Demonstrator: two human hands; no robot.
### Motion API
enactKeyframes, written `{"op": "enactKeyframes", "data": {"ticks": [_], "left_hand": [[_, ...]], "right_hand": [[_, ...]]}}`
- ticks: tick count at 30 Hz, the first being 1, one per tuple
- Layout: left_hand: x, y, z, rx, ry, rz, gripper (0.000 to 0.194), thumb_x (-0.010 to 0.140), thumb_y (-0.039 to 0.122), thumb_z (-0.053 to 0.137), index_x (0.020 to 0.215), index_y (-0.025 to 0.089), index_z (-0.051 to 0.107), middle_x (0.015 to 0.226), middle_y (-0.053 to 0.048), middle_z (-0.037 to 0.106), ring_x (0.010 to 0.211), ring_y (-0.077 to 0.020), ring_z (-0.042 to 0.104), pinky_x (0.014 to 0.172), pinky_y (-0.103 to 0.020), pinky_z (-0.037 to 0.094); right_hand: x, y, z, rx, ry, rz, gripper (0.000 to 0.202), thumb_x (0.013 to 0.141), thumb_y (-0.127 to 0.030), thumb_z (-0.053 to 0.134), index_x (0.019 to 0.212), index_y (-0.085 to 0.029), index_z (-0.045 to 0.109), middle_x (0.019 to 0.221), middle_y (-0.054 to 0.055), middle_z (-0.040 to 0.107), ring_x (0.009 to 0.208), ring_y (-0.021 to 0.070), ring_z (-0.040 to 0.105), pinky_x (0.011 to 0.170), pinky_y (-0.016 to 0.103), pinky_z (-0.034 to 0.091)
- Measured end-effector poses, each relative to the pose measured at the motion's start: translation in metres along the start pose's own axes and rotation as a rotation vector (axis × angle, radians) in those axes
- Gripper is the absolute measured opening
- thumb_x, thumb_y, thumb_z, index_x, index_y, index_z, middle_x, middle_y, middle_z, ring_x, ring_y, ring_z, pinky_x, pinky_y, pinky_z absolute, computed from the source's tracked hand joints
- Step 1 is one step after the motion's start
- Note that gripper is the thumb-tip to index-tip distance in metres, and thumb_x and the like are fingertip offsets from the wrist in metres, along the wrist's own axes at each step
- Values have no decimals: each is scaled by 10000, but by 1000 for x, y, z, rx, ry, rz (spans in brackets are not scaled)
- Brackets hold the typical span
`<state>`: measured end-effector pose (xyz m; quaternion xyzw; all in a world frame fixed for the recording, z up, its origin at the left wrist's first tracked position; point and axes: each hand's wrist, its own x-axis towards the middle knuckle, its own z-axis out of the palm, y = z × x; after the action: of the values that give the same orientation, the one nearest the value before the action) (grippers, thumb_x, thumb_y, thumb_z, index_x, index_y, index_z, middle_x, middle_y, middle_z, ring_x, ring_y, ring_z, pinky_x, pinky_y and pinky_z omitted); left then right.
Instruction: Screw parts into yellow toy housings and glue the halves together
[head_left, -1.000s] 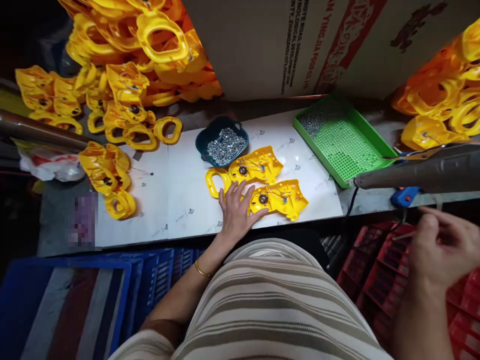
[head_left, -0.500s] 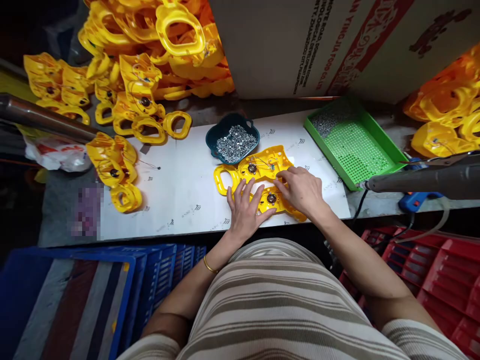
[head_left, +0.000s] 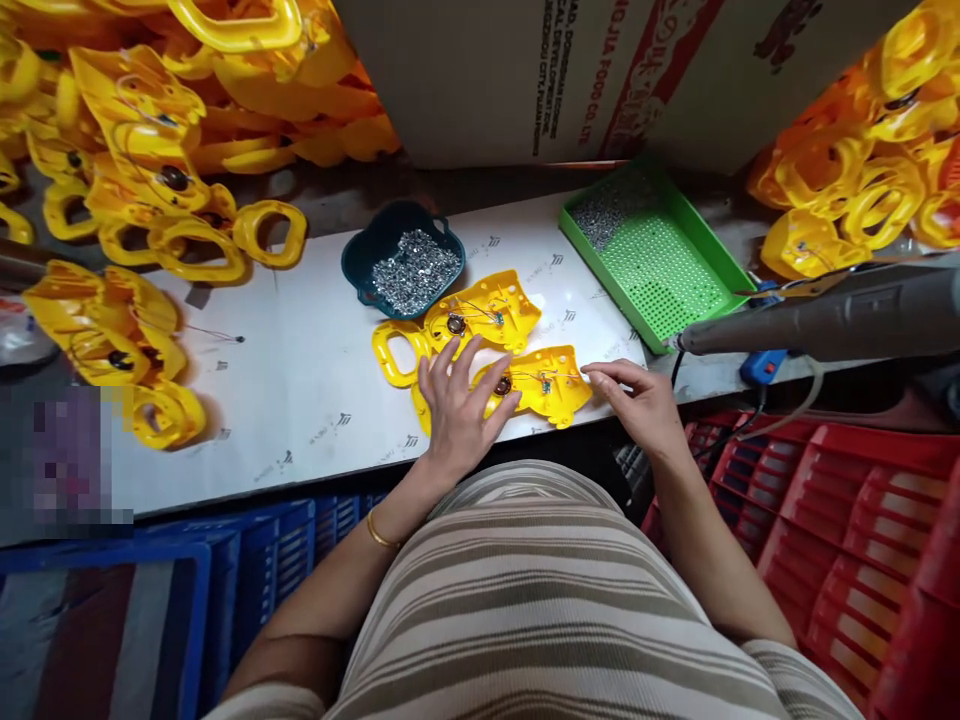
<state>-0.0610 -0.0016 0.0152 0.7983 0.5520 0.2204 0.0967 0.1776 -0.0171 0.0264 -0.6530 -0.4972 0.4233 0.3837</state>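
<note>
Right hand [head_left: 637, 400] is drawn off near yellow shell [head_left: 564, 402], farther from dark bowl [head_left: 416, 272]; wiring [head_left: 562, 376] is uncovered | right grip: cannot be told; left hand [head_left: 459, 402] is laid spread on shell | shell: front-right of bowl

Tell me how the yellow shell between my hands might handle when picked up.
The yellow shell is probably stiff and light, since it looks like thin-walled moulded plastic. It seems unlikely to roll, lying open side up on the white sheet. Its thin wires may snag, as they run exposed across the inside.
</note>
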Motion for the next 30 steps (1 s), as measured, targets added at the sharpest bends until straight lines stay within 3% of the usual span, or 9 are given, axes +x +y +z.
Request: {"op": "enactKeyframes", "data": {"ticks": [5, 8, 14, 20, 25, 30], "left_hand": [[26, 39, 13, -110, -85, 65, 226, 934, 378, 559, 1077, 302, 716, 1455, -65, 498, 1421, -303, 304, 1160, -555, 148], [32, 50, 20, -154, -121, 74, 201, 932, 380, 566, 991, 281, 730, 1448, -65, 500, 1410, -298, 316, 1158, -569, 146], [31, 51, 23, -219, -144, 7, 196, 923, 376, 581, 866, 246, 716, 1406, -62, 531, 1396, -279, 321, 1160, -543, 199], [27, 52, 26, -227, -130, -35, 190, 935, 307, 524, 853, 208, 665, 1488, -89, 434, 1432, -291, 239, 1160, -568, 192], [28, 54, 28, -192, -151, -63, 195, 931, 323, 517, 838, 204, 641, 1518, -88, 399, 1443, -306, 216, 1154, -593, 173], [30, 58, 30, -189, -152, -58, 170, 921, 300, 535, 844, 208, 655, 1523, -83, 399, 1441, -316, 231, 1150, -601, 171]], "right_hand": [[-4, 1, 3, 31, 17, -43, 217, 839, -379, 638, 891, -207, 761, 865, 49, 741, 799, 163, 654, 709, 289, 511], [-5, 0, 2, 35, 5, -63, 214, 849, -373, 633, 901, -212, 764, 825, 38, 722, 749, 148, 625, 660, 273, 491], [-5, 3, 5, -3, -51, -110, 230, 868, -363, 621, 962, -214, 769, 757, 26, 653, 657, 127, 566, 600, 265, 455], [-9, 17, 0, -109, 72, -113, 357, 935, -385, 504, 1205, -215, 663, 981, 72, 642, 749, 143, 587, 619, 276, 477], [-14, 27, 3, -58, -66, -36, 417, 944, -445, 470, 1266, -219, 607, 1112, 93, 659, 689, 131, 601, 667, 303, 514], [-16, 28, 12, -49, -137, -28, 418, 953, -439, 448, 1264, -210, 607, 1090, 98, 661, 752, 157, 629, 676, 306, 529]]}}
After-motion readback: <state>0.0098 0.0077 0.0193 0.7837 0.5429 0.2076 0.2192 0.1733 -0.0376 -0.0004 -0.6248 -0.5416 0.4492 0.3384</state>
